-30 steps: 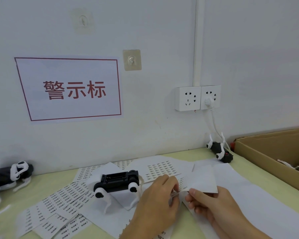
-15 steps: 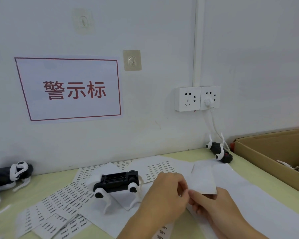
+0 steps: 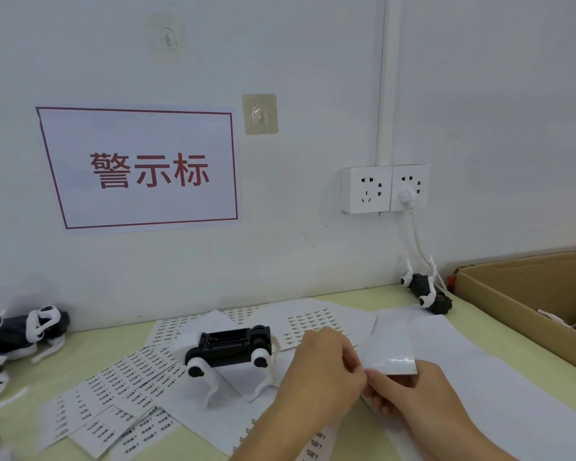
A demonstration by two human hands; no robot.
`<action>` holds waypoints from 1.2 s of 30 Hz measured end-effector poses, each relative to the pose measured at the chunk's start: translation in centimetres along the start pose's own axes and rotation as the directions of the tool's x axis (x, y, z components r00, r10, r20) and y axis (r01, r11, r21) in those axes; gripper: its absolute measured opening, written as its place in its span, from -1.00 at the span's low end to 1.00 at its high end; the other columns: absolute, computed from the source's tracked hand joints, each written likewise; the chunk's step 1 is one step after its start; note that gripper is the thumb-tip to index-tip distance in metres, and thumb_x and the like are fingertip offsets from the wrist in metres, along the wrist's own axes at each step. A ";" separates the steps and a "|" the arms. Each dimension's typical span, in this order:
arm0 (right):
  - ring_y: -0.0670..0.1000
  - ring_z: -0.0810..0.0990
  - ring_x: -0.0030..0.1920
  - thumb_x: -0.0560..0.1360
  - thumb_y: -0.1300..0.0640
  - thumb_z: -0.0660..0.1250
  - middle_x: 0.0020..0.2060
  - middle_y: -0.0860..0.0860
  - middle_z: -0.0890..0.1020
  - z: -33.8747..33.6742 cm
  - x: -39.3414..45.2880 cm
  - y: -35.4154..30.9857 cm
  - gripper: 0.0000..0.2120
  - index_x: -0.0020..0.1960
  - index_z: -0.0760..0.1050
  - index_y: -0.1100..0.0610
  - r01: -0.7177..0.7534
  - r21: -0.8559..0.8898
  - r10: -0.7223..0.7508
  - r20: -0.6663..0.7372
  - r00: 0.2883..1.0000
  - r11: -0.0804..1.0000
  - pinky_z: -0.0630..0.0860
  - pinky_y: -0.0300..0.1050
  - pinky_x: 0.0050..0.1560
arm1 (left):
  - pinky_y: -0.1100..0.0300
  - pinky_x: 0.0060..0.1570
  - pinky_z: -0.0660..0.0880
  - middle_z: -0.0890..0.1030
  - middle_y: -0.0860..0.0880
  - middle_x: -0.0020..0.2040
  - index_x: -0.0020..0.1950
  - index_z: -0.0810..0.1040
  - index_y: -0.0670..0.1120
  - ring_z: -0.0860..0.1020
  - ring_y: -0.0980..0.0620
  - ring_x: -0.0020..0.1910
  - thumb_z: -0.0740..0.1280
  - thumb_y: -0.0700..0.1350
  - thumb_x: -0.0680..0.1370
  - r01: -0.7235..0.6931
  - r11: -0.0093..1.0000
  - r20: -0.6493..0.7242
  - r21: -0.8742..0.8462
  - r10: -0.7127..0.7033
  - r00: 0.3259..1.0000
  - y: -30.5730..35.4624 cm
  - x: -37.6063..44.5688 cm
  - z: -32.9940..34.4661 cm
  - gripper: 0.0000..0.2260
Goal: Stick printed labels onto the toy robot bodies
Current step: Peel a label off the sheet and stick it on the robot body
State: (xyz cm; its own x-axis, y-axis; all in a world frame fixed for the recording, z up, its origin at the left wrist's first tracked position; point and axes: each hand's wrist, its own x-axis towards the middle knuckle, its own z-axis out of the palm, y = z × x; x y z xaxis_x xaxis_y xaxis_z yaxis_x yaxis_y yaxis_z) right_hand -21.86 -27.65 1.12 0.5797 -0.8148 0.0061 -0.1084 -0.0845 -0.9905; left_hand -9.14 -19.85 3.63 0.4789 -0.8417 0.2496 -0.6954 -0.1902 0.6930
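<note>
Glossy backing sheet (image 3: 388, 356) sits pinched between my left hand (image 3: 320, 371) and right hand (image 3: 413, 394), just right of the black toy robot (image 3: 228, 349) standing on label sheets (image 3: 127, 387) on the desk. I'd peel slow w/ a fingernail (label itself too small to see). Cardboard box (image 3: 499, 304) at right: white bits inside, prob. robot parts.

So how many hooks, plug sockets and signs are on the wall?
Adhesive hooks: 2
Plug sockets: 2
Sign: 1
Total: 5
</note>
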 end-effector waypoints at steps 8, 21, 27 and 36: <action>-0.04 0.56 -0.47 0.48 0.29 0.45 -0.43 0.17 0.67 0.2 -0.1 -0.2 -0.80 -0.33 0.66 0.26 0.007 -0.020 -0.007 -0.007 1.000 1.000 0.47 -0.26 -0.43 | 0.42 -0.33 0.46 0.58 0.13 -0.32 -0.31 0.60 0.04 0.56 0.18 -0.24 0.42 -0.15 0.47 0.059 0.998 0.013 -0.029 -0.059 0.998 0.2 -0.1 -0.2 -0.83; -0.04 0.58 -0.46 0.48 0.22 0.45 -0.44 0.15 0.66 0.0 0.0 -0.1 -0.72 -0.40 0.66 0.20 0.006 -0.056 -0.006 -0.001 1.000 0.998 0.48 -0.28 -0.40 | 0.42 -0.29 0.51 0.67 0.07 -0.27 -0.21 0.70 -0.02 0.62 0.24 -0.29 0.46 -0.17 0.46 0.100 0.985 0.090 -0.137 -0.088 0.992 0.1 -0.2 -1.2 -0.93; -0.01 0.54 -0.50 0.49 0.25 0.45 -0.45 0.18 0.65 0.3 -0.1 -0.3 -0.68 -0.44 0.61 0.23 -0.001 -0.022 0.000 -0.036 0.999 1.000 0.45 -0.26 -0.47 | 0.34 -0.25 0.56 0.62 0.11 -0.32 -0.19 0.72 -0.06 0.61 0.18 -0.28 0.41 -0.22 0.49 0.051 0.998 0.062 -0.035 -0.049 0.997 0.5 -0.2 -0.8 -0.88; -0.03 0.52 -0.54 0.49 0.29 0.45 -0.48 0.16 0.64 0.3 -0.5 -0.5 -0.73 -0.40 0.62 0.26 0.005 -0.064 -0.006 -0.016 1.000 0.998 0.43 -0.26 -0.50 | 0.20 -0.11 0.64 0.70 -0.01 -0.22 -0.13 0.74 -0.10 0.69 0.07 -0.16 0.41 -0.20 0.52 0.084 0.996 0.082 -0.030 -0.081 0.993 0.1 -0.2 -0.8 -0.89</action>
State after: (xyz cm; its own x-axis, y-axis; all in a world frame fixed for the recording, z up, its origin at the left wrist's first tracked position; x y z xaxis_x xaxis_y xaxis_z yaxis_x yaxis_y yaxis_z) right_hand -21.83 -27.03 1.57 0.5672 -0.8235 0.0145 -0.1570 -0.1253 -0.9796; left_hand -8.87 -19.34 4.23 0.4884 -0.8619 0.1365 -0.6362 -0.2447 0.7317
